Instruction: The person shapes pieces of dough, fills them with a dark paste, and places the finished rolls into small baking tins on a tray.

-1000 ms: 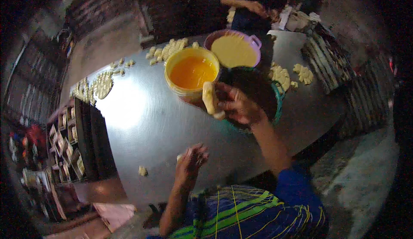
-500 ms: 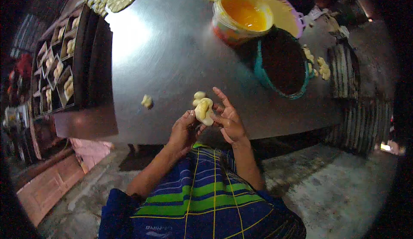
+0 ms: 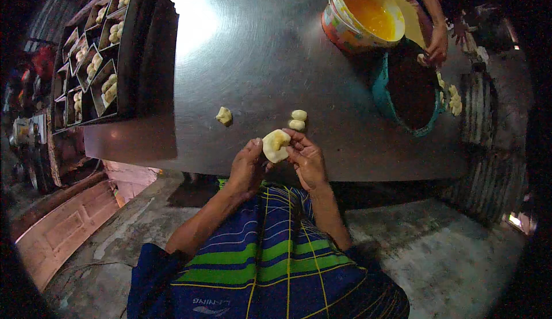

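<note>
Dough piece — pale, flattened, yellow filling in its centre — pinched between left hand and right hand at the steel table edge; 2 small dough balls lie just beyond.

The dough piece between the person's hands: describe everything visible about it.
The dough piece is pale, soft-looking and roughly round, with a yellow patch showing at its top, perhaps filling. It is pinched between the left hand and the right hand, fingertips on both sides, just above the near edge of the metal table. It appears lifted off the surface, apart from the small dough lumps lying behind it.
</note>
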The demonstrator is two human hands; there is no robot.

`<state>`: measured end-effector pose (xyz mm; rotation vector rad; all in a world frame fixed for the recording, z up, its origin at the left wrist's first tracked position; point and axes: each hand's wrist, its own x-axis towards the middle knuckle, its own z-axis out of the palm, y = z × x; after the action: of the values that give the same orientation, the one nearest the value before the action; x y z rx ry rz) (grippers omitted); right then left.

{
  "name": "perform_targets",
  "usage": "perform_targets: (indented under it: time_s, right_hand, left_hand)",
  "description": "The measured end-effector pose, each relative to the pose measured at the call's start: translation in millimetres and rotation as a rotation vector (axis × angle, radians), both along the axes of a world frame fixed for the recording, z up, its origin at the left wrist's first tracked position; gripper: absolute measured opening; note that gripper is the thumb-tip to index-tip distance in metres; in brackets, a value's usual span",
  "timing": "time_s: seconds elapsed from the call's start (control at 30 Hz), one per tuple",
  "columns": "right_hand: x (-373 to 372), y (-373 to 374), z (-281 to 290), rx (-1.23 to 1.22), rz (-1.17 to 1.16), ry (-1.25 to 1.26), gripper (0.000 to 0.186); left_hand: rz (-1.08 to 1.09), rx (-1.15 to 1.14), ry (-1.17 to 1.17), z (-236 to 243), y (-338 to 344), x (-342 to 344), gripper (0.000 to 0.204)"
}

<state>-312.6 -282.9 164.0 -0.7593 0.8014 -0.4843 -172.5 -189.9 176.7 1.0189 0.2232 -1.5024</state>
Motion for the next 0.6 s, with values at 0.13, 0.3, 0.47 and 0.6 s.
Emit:
perform_targets:
  time_s: [0.13,0.3,0.47,0.6]
  right_hand:
    - [2,-4,0,-0.700,0.143,0.169,0.031]
    - [2,-9,22,-1.221,0.194,0.252,0.037]
    - [-18,-20,26,-1.516,0.365,0.314,0.040]
    - [-18,-34,41,-1.531,0.388,0.295,0.040]
  left_hand:
    - [0.046,0.035,0.026,11,-6,7,0.025]
    - [-0.039,-0.042,-0.141,17,-12,15,0.026]
    - [-0.203,0.049,-0.332,32,-20,16,0.023]
    - [-0.240,-0.048,-0.534,32,-23,14,0.018]
